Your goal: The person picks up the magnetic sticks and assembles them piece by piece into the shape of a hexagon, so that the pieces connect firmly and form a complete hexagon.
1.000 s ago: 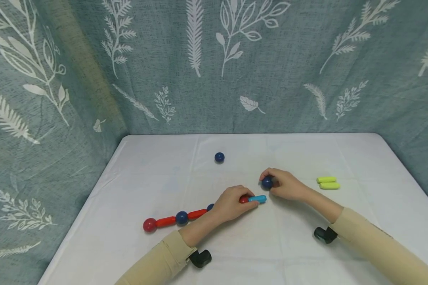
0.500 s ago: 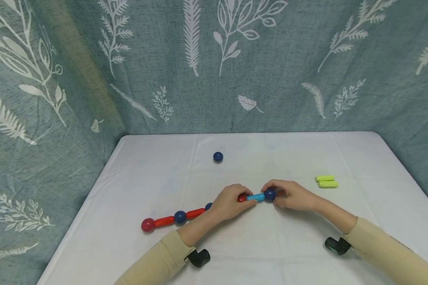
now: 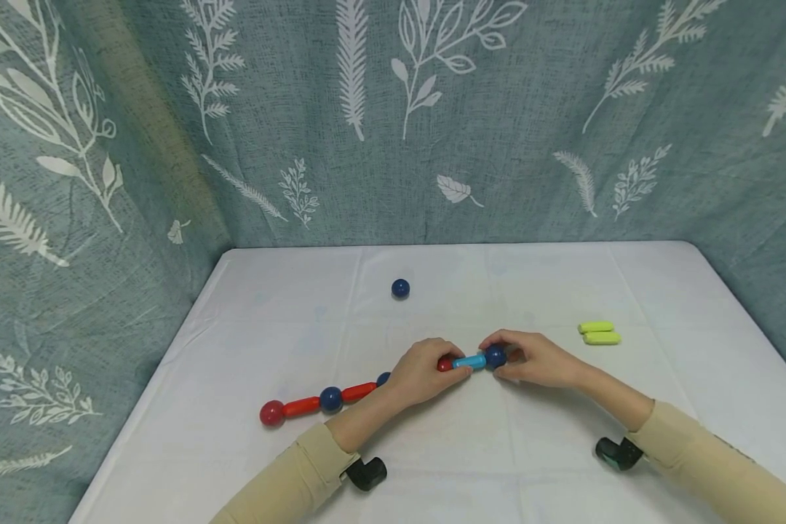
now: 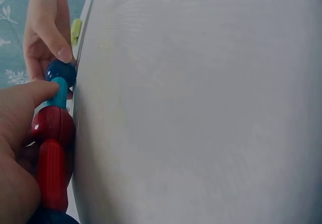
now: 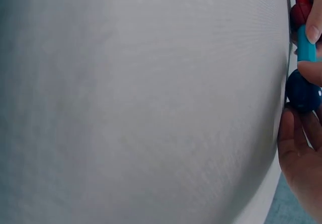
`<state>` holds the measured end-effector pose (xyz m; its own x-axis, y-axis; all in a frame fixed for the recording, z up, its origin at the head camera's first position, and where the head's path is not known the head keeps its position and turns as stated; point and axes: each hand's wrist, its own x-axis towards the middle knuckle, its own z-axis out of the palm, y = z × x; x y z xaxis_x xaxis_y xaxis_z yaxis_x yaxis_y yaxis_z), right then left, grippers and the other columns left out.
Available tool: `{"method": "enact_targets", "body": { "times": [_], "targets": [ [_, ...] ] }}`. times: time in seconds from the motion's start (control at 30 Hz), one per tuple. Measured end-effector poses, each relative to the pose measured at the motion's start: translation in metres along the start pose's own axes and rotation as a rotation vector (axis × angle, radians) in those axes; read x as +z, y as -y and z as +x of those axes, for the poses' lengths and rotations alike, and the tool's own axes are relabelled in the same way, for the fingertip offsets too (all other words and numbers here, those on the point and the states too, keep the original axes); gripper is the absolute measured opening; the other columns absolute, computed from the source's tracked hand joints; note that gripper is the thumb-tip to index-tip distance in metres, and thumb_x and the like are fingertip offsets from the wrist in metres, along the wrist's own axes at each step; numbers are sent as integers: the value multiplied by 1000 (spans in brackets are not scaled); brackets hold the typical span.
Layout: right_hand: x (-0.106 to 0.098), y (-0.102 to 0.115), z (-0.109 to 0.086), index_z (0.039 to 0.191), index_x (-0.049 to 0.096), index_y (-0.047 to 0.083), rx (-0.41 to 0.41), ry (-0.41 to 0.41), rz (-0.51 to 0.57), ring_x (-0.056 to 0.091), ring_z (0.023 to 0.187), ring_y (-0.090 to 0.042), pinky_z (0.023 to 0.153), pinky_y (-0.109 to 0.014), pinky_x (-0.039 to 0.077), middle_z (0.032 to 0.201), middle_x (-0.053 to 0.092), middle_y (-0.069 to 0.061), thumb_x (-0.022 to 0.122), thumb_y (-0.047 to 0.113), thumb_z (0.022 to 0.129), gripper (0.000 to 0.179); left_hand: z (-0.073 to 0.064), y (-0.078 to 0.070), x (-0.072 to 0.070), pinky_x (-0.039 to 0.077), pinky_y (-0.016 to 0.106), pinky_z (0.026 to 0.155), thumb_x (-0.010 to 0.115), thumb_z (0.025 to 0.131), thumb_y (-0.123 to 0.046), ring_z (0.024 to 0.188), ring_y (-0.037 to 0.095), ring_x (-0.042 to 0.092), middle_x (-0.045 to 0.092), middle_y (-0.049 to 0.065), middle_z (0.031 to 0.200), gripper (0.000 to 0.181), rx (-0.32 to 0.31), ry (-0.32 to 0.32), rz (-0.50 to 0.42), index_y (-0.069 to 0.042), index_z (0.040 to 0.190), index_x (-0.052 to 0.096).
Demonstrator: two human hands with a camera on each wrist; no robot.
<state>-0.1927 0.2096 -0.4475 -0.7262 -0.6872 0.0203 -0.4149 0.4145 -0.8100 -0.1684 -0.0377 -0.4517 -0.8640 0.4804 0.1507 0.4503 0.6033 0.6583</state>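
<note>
My left hand (image 3: 426, 372) pinches a light blue rod (image 3: 469, 362) near the right end of a chain of balls and rods. A red ball (image 4: 53, 125) adjoins that rod on the left, partly behind the fingers. My right hand (image 3: 540, 359) grips a dark blue ball (image 3: 495, 356) that touches the rod's free end. Leftward the chain runs on with red rods (image 3: 301, 407), a dark blue ball (image 3: 330, 399) and a red ball (image 3: 272, 413) at its far end. The left hand hides part of the chain's middle.
A single dark blue ball (image 3: 401, 289) lies farther back on the white-covered table (image 3: 288, 306). Two yellow-green rods (image 3: 600, 333) lie side by side to the right of my right hand. A patterned curtain (image 3: 314, 124) stands behind the table.
My right hand has brought the dark blue ball down to the light blue rod's end, where it was apart a second ago. The left hand has hardly moved.
</note>
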Motion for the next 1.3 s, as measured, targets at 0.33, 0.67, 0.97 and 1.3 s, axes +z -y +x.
{"method": "enact_targets", "body": {
  "times": [0.33, 0.67, 0.97, 1.3],
  "targets": [
    [3, 1, 1, 125, 59, 6, 3, -16, 8, 58, 108, -23, 89, -34, 51, 121, 60, -8, 69, 14, 91, 36, 1, 0, 0, 44, 20, 70, 71, 90, -26, 79, 10, 54, 68, -1, 92, 22, 7, 11, 36, -9, 103, 73],
    [12, 3, 8, 114, 65, 12, -59, -74, -121, 52, 88, -13, 74, -27, 46, 107, 62, 2, 73, 23, 89, 28, -24, 1, -29, 51, 29, 79, 69, 91, -32, 96, 15, 58, 66, 2, 109, 35, -20, 48, 192, -10, 118, 67],
    [14, 5, 13, 104, 68, 19, -44, -105, -158, 48, 78, -11, 67, -25, 44, 97, 61, 8, 72, 27, 90, 16, -96, 31, -89, 51, 38, 84, 75, 86, -32, 97, 16, 61, 66, -2, 106, 33, -247, -6, 213, -12, 112, 70],
    [11, 5, 14, 104, 68, 16, -5, -148, -193, 49, 75, -10, 64, -25, 45, 95, 60, 6, 70, 25, 92, 16, -147, 53, -127, 48, 31, 68, 78, 82, -35, 79, 11, 55, 64, -6, 91, 27, -362, -37, 310, -15, 99, 73]
  ]
}}
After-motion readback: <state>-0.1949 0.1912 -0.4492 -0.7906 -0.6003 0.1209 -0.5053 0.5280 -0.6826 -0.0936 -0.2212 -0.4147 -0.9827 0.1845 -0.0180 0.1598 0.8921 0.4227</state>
